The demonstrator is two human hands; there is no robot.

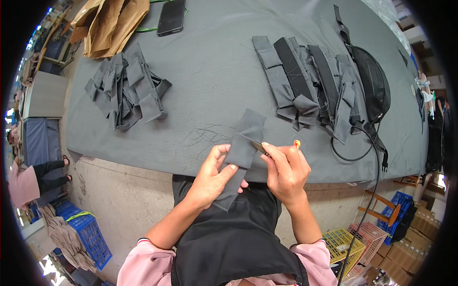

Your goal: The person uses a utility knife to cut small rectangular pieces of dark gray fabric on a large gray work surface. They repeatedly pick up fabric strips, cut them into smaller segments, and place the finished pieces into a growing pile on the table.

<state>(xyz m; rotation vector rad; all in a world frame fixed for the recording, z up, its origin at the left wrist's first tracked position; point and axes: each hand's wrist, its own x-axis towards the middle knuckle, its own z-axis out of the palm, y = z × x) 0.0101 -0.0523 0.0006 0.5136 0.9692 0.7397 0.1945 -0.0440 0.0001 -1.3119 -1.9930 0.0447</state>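
— What is in each grip?

— Head view: the left hand pinches one grey fabric strap piece; the right hand is closed on a small orange-tipped tool, touching the strap.

— And beyond them?

— On the grey bench, two piles of grey pieces: one up-left, one up-right, beside one black bag. One phone lies far up.

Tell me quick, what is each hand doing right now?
Left hand: closed on the grey fabric piece, thumb on top.
Right hand: closed around a small orange-tipped tool, its front end at the fabric.
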